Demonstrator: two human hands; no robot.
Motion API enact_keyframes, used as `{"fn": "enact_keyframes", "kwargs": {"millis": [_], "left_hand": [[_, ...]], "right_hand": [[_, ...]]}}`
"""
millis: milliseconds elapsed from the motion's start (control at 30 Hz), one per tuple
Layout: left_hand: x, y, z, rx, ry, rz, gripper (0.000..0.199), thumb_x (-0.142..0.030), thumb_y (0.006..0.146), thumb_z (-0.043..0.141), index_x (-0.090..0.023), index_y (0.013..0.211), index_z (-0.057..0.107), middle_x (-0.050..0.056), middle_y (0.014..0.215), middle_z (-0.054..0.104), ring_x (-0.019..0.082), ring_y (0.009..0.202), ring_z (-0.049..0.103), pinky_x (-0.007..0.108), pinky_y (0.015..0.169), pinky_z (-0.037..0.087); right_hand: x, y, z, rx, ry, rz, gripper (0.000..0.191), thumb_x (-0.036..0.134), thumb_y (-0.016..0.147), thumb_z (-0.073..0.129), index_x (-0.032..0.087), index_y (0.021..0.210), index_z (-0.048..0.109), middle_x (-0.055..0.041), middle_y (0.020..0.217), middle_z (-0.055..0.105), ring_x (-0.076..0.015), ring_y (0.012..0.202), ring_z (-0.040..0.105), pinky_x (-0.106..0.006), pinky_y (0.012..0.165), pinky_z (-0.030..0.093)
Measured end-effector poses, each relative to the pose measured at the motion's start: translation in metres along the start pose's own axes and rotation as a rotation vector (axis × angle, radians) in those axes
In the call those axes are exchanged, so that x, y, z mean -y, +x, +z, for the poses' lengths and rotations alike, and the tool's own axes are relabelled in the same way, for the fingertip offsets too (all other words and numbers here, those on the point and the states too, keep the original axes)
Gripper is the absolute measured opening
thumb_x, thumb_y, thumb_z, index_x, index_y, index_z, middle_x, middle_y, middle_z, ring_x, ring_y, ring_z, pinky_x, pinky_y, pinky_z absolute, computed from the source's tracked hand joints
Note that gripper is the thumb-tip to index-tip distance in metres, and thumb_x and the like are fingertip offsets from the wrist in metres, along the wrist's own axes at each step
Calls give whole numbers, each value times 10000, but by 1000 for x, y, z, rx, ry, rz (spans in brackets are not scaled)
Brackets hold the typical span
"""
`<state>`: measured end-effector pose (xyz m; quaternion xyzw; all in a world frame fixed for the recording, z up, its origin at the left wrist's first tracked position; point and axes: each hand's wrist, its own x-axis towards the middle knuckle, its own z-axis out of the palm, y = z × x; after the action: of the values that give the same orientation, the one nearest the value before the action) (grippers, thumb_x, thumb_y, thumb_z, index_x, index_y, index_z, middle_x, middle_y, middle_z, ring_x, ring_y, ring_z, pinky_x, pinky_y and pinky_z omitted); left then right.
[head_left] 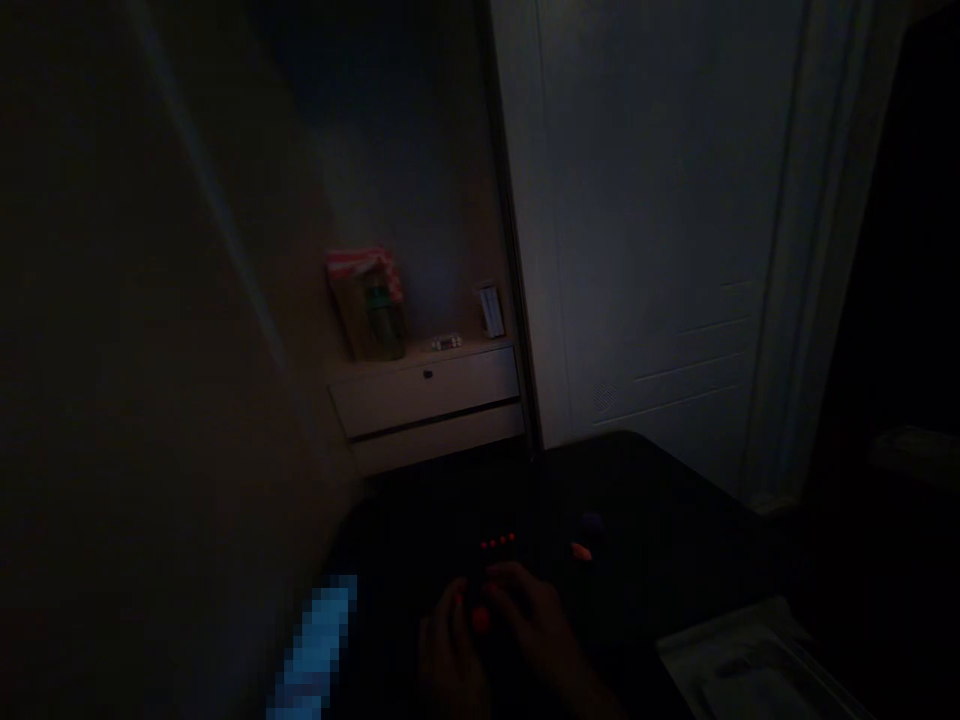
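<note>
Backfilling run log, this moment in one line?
left hand, right hand: flanking round red piece; grip: unclear; beyond: four red dots; right side: orange piece, purple piece; light: dim

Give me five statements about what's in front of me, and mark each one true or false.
1. The red lump shows between the left hand and the right hand. True.
2. The row of red dots numbers six. False: there are four.
3. The orange piece lies to the left of that row. False: it lies to the right.
4. The purple piece lies just beyond the orange one. True.
5. The bottle stands on the floor. False: it stands on top of the drawers.
</note>
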<state>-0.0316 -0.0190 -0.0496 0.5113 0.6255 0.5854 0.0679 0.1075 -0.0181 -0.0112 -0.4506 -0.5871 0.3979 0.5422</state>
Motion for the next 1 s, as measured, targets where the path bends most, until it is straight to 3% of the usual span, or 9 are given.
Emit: {"fn": "enact_keyframes", "kwargs": {"millis": [733, 1000], "left_hand": [[6, 0, 1, -6, -24, -32, 593, -645, 937, 345, -211, 1116, 708, 106, 1076, 772, 247, 970, 724, 403, 859, 573], [2, 0, 2, -59, -18, 25, 526, -622, 929, 414, -213, 1088, 704, 114, 1140, 749, 263, 1060, 692, 435, 937, 544]], "right_hand": [[1, 0, 0, 22, -35, -7, 368, 537, 942, 591, 248, 1120, 731, -67, 1100, 776, -282, 1067, 696, -370, 958, 506], [0, -1, -1, 25, -58, 0, 354, 519, 950, 580, 257, 1135, 729, -63, 1138, 768, -274, 1094, 685, -346, 961, 503]]}}
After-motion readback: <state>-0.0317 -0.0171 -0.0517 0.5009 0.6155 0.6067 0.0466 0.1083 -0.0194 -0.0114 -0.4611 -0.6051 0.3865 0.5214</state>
